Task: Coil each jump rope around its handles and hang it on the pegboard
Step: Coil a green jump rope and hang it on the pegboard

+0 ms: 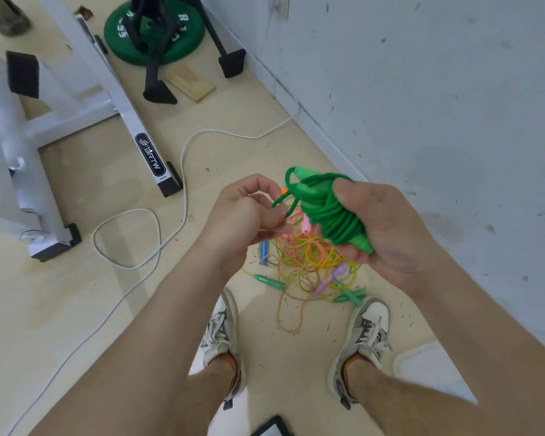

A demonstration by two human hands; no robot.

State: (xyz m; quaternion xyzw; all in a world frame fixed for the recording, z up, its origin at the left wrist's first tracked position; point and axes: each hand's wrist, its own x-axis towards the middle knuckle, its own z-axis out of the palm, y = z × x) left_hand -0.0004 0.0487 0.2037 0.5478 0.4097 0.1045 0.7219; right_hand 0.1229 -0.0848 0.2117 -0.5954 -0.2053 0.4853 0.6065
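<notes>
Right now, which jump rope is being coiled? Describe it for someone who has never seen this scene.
Beside the white wall, a tangled pile of thin ropes lies on the floor by the shoes. Above it, the right grip holds the green rope. Unlike the loose yellow and pink ones below, it is thick and wound into a tight bundle.

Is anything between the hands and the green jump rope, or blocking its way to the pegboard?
Nothing visible: the right hand grips the coiled green cord jump rope, the left hand pinches its loose end. The pegboard is out of view, so that path is unknown.
</notes>
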